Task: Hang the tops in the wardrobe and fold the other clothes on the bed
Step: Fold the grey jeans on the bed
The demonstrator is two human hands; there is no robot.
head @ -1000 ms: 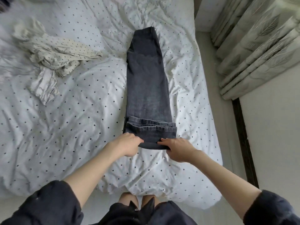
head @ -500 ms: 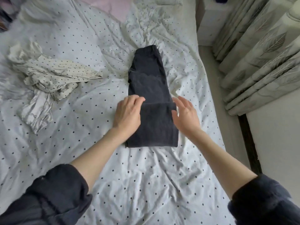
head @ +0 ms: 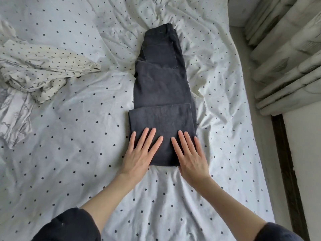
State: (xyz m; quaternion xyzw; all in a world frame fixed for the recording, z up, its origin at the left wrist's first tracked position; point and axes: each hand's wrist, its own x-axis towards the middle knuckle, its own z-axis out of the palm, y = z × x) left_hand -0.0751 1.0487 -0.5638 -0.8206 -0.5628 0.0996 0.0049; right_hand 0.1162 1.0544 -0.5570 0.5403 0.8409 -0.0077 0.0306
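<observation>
Dark grey jeans (head: 161, 87) lie lengthwise on the bed (head: 69, 153), waistband at the far end. Their leg end is folded up over the thighs, making a doubled near section. My left hand (head: 140, 153) lies flat with straight fingers on the near left part of that fold. My right hand (head: 189, 153) lies flat the same way on the near right part. Both palms press on the fold's near edge and partly on the sheet.
A crumpled cream dotted garment (head: 40, 72) lies on the bed at the left. The bed's right edge drops to a narrow floor strip (head: 260, 136), with curtains (head: 286, 58) and a dark door frame (head: 284, 162) beyond it.
The leg end, gripped at the hem a second ago, was carried up and laid over the jeans. Both hands then slid back toward me and now lie flat on the fold's near part.
</observation>
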